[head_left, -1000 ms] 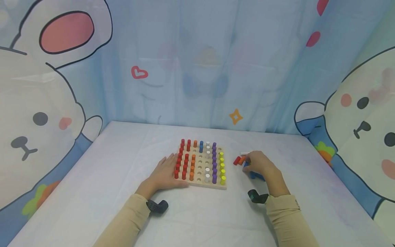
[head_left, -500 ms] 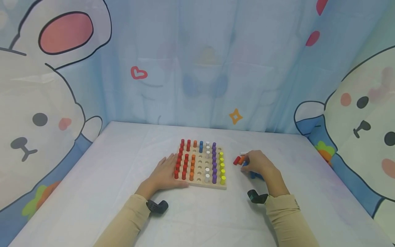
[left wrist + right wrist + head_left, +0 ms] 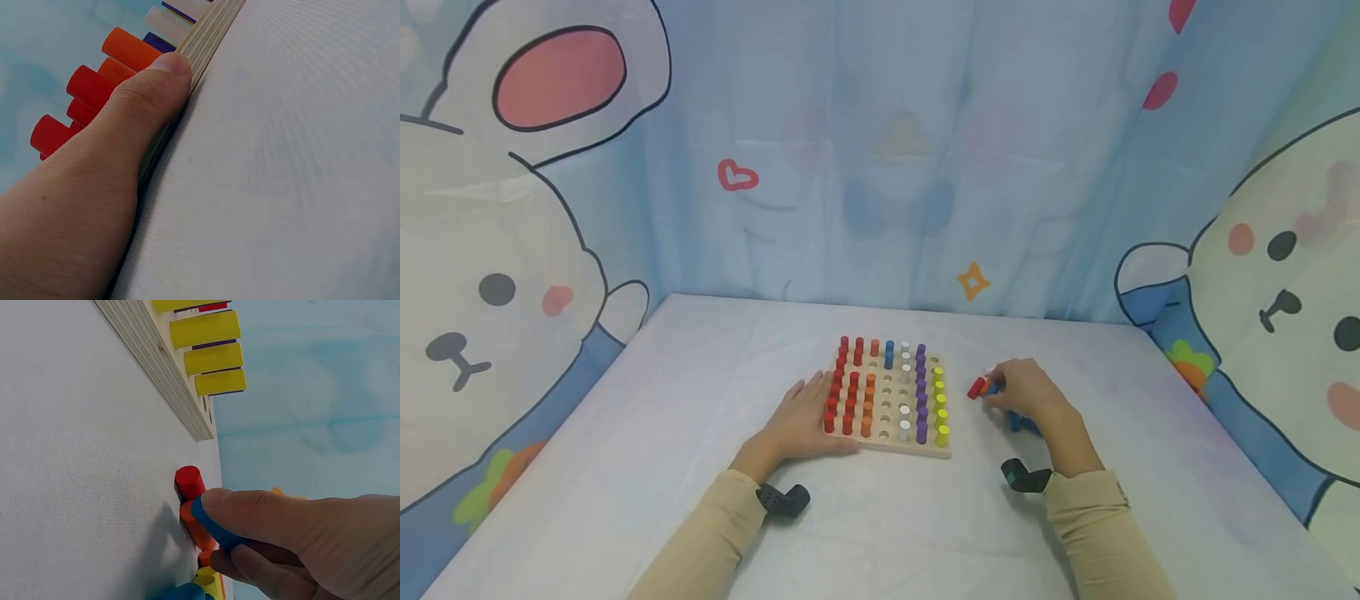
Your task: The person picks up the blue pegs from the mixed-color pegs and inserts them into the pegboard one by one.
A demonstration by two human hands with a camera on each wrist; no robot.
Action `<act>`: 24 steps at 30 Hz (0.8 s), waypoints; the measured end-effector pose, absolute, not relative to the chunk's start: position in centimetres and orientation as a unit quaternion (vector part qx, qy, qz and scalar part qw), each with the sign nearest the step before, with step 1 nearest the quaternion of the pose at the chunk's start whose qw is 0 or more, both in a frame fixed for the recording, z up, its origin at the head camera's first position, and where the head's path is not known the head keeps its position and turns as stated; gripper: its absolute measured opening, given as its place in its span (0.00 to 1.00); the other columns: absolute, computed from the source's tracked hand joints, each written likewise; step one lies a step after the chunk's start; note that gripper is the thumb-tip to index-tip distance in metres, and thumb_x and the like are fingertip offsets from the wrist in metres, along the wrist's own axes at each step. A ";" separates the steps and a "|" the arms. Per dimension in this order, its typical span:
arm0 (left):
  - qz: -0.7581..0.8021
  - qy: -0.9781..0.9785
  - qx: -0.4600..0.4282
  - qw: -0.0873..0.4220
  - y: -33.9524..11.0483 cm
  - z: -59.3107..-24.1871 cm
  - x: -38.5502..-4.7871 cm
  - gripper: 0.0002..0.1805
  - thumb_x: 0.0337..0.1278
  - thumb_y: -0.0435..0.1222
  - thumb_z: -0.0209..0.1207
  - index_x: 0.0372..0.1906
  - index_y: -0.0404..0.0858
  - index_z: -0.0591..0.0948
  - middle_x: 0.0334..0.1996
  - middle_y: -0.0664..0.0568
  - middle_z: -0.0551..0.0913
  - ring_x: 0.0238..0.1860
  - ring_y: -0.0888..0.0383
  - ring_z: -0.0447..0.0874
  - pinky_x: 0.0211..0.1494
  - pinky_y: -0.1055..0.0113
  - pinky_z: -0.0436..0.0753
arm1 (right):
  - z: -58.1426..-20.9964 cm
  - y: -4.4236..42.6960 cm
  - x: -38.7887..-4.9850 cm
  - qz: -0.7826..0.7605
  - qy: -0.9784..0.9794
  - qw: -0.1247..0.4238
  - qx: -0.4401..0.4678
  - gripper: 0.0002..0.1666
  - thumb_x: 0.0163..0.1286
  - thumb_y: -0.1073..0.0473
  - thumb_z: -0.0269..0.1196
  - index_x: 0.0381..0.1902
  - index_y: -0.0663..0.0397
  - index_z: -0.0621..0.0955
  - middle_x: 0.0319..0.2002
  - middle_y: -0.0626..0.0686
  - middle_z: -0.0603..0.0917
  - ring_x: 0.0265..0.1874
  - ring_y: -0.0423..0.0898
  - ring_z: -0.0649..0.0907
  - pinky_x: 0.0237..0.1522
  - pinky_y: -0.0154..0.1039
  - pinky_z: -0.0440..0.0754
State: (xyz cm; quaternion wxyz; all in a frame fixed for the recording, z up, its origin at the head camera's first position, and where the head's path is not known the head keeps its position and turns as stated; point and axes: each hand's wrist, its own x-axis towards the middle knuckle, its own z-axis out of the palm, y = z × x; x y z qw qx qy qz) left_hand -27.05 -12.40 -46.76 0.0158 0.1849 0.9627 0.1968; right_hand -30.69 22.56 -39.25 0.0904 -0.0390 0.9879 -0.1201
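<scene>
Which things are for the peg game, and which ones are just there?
Game things, I think:
wooden board
pegs standing in it
blue peg pinched in the right hand
loose red peg
loose orange peg
loose blue pegs

Just there:
bunny pictures
blue curtain
black wrist cameras
white tablecloth

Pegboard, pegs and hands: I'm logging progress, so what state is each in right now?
Pegboard: flat on the table, partly filled.
Inserted pegs: upright in holes.
Left hand: resting against the pegboard's edge.
Held blue peg: not inserted.
Right hand: pinching the held blue peg.
Loose red peg: lying on its side.
Loose orange peg: lying beside the red one.
Loose yellow peg: lying, partly hidden.
Loose blue pegs: lying, partly hidden.
</scene>
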 end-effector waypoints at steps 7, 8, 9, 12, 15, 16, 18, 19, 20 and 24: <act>0.200 0.962 0.184 0.018 -12.4 -46.6 -27.1 0.69 0.31 0.77 0.55 0.76 0.41 0.46 0.76 0.50 0.49 0.77 0.55 0.42 0.78 0.54 0.44 | -39.0 22.3 -30.6 -0.126 0.988 0.079 -0.037 0.27 0.57 0.54 0.70 0.51 0.63 0.80 0.44 0.60 0.83 0.35 0.50 0.78 0.45 0.48 0.83; 0.201 0.962 0.185 0.018 -12.4 -46.6 -27.0 0.69 0.31 0.77 0.55 0.76 0.41 0.46 0.76 0.50 0.50 0.77 0.55 0.42 0.78 0.54 0.44 | -39.0 22.2 -30.5 -0.128 0.988 0.077 -0.039 0.27 0.57 0.54 0.70 0.51 0.63 0.80 0.44 0.61 0.83 0.36 0.51 0.78 0.46 0.49 0.83; 0.200 0.962 0.185 0.018 -12.4 -46.6 -27.0 0.69 0.31 0.77 0.55 0.76 0.41 0.46 0.76 0.50 0.50 0.77 0.55 0.42 0.78 0.54 0.44 | -39.0 22.2 -30.5 -0.130 0.988 0.075 -0.041 0.27 0.57 0.54 0.70 0.52 0.63 0.80 0.45 0.61 0.83 0.37 0.51 0.78 0.47 0.49 0.83; 0.199 0.962 0.187 0.015 -12.4 -46.7 -27.0 0.69 0.31 0.77 0.55 0.76 0.40 0.47 0.76 0.50 0.50 0.77 0.54 0.43 0.78 0.53 0.44 | -39.0 22.0 -30.4 -0.135 0.987 0.069 -0.049 0.28 0.57 0.54 0.70 0.53 0.63 0.80 0.46 0.61 0.83 0.39 0.52 0.79 0.49 0.51 0.82; 0.196 0.962 0.189 0.015 -12.5 -46.8 -27.0 0.69 0.32 0.77 0.54 0.76 0.40 0.47 0.76 0.50 0.50 0.77 0.54 0.43 0.78 0.53 0.44 | -38.9 21.9 -30.3 -0.145 0.986 0.059 -0.059 0.29 0.58 0.54 0.69 0.53 0.64 0.79 0.45 0.61 0.84 0.40 0.52 0.80 0.49 0.51 0.81; 0.198 0.962 0.189 0.015 -12.5 -46.8 -27.1 0.69 0.32 0.77 0.55 0.76 0.40 0.47 0.76 0.50 0.50 0.77 0.54 0.43 0.78 0.53 0.45 | -38.8 21.8 -30.2 -0.147 0.985 0.056 -0.063 0.29 0.58 0.54 0.69 0.54 0.65 0.79 0.44 0.61 0.84 0.40 0.52 0.80 0.49 0.51 0.81; 0.199 0.962 0.188 0.017 -12.5 -46.7 -27.1 0.69 0.32 0.77 0.55 0.76 0.40 0.47 0.76 0.49 0.50 0.77 0.53 0.43 0.78 0.53 0.45 | -38.7 21.7 -30.2 -0.154 0.984 0.051 -0.069 0.29 0.58 0.53 0.69 0.54 0.65 0.79 0.43 0.60 0.84 0.40 0.51 0.80 0.48 0.51 0.81; 0.198 0.962 0.188 0.017 -12.5 -46.7 -27.1 0.68 0.32 0.77 0.55 0.76 0.40 0.47 0.76 0.49 0.50 0.77 0.53 0.43 0.78 0.53 0.45 | -38.7 21.7 -30.2 -0.155 0.984 0.048 -0.071 0.30 0.58 0.52 0.69 0.54 0.65 0.79 0.43 0.60 0.84 0.39 0.51 0.80 0.47 0.50 0.82; 0.198 0.962 0.187 0.018 -12.5 -46.7 -27.1 0.68 0.32 0.76 0.55 0.76 0.40 0.47 0.76 0.50 0.50 0.77 0.53 0.43 0.78 0.53 0.45 | -38.6 21.6 -30.2 -0.157 0.984 0.047 -0.072 0.30 0.58 0.52 0.69 0.54 0.65 0.78 0.42 0.60 0.84 0.38 0.51 0.80 0.46 0.50 0.82; 0.195 0.963 0.186 0.020 -12.5 -46.8 -27.2 0.68 0.32 0.76 0.55 0.76 0.40 0.47 0.76 0.50 0.50 0.77 0.54 0.43 0.78 0.53 0.45 | -38.9 21.4 -30.4 -0.159 0.984 0.041 -0.070 0.31 0.58 0.51 0.69 0.54 0.65 0.78 0.39 0.58 0.84 0.36 0.49 0.80 0.44 0.47 0.82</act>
